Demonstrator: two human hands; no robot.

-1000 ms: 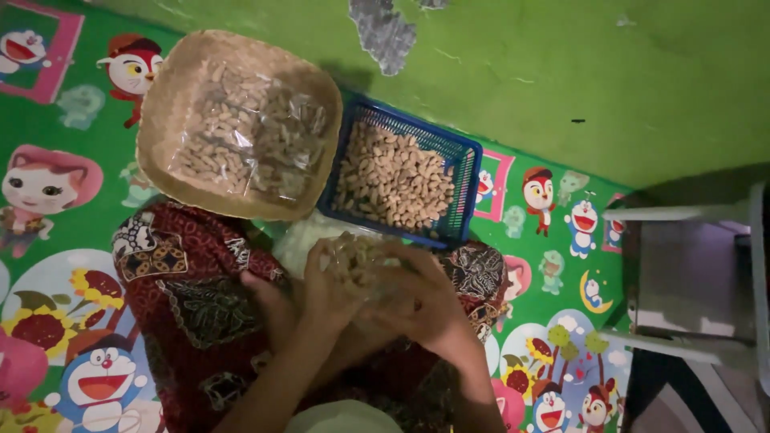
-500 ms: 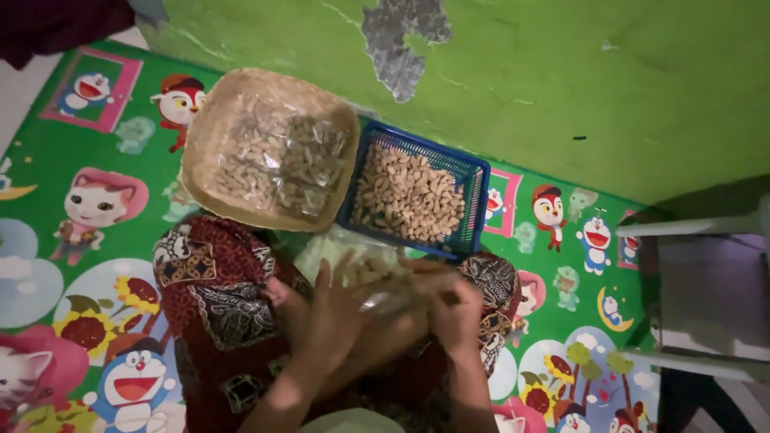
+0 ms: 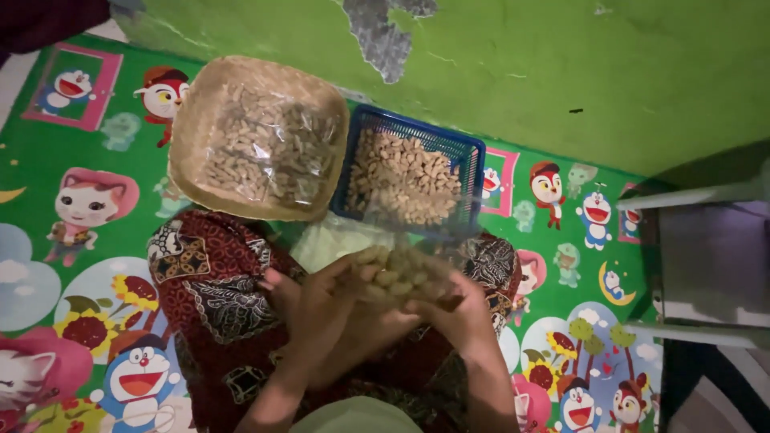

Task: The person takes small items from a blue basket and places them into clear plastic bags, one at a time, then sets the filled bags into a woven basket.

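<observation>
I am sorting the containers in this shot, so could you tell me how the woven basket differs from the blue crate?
The woven basket is tan, rounded and tilted, while the blue crate is rectangular plastic mesh. The woven basket holds clear, filled packets; the blue crate holds loose pale nut-like pieces. The woven basket sits left of the blue crate, their edges close. Both stand on the cartoon mat by the green wall, beyond the hands.

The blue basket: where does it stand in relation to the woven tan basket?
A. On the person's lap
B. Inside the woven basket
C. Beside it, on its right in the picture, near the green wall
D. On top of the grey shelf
C. The blue basket, filled with loose peanuts, sits on the mat just to the right of the woven basket, below the green wall.
</observation>
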